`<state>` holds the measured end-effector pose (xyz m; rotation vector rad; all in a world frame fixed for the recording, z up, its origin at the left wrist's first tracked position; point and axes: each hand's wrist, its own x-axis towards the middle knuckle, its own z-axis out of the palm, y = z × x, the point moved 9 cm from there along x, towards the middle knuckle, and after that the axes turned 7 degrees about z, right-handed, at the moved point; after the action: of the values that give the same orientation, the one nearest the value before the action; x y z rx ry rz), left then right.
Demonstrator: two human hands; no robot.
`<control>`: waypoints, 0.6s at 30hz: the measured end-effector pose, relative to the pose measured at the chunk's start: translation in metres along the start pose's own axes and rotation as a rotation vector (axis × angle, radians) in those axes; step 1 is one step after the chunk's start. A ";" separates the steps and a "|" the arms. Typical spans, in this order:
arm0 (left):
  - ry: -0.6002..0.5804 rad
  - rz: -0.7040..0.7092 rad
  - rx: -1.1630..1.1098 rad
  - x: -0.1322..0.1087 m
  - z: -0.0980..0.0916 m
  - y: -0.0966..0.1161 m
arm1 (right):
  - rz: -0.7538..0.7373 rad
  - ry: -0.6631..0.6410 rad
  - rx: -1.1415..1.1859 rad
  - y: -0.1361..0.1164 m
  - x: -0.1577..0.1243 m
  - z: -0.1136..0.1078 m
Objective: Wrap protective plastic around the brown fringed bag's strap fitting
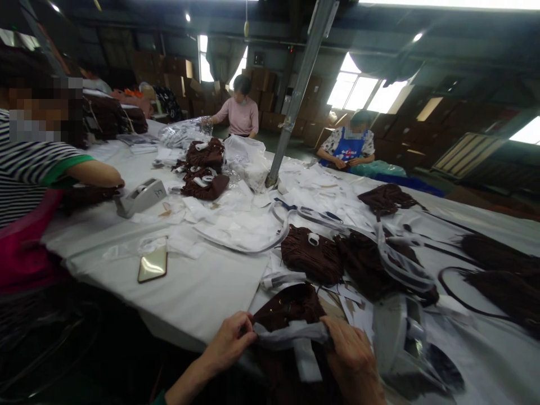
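A dark brown fringed bag (287, 306) lies at the table's front edge, close to me. Across it runs a strap wrapped in thin white material (291, 336), with a pale strip (307, 363) hanging down from its middle. My left hand (232, 340) pinches the strap's left end between thumb and fingers. At the other end, my right hand (352, 354) has its fingers closed over the wrapping; its fingertips are partly hidden. A grey tape dispenser (399, 343) stands just right of my right hand.
More brown bags (312, 256) with wrapped straps lie beyond and to the right. A phone (152, 265) and another tape dispenser (141, 197) are on the left. White sheets (236, 222) cover the middle. A metal post (295, 101) rises from the table. Three co-workers stand around it.
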<state>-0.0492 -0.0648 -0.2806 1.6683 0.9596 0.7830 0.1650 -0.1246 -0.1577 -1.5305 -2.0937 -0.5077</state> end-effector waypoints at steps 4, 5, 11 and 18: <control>0.023 0.047 0.093 0.000 0.003 0.004 | -0.008 0.004 -0.011 0.003 -0.011 -0.001; 0.031 0.049 0.103 0.000 0.003 0.004 | -0.008 0.005 -0.015 0.003 -0.011 -0.001; 0.160 0.089 0.148 0.015 -0.015 0.031 | 0.016 0.024 0.004 -0.002 0.001 -0.004; -0.283 0.171 -0.190 0.058 0.042 0.098 | -0.039 0.004 0.047 -0.029 0.042 -0.008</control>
<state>0.0356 -0.0483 -0.1951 1.6538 0.5350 0.7035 0.1286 -0.1052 -0.1269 -1.4643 -2.1213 -0.4722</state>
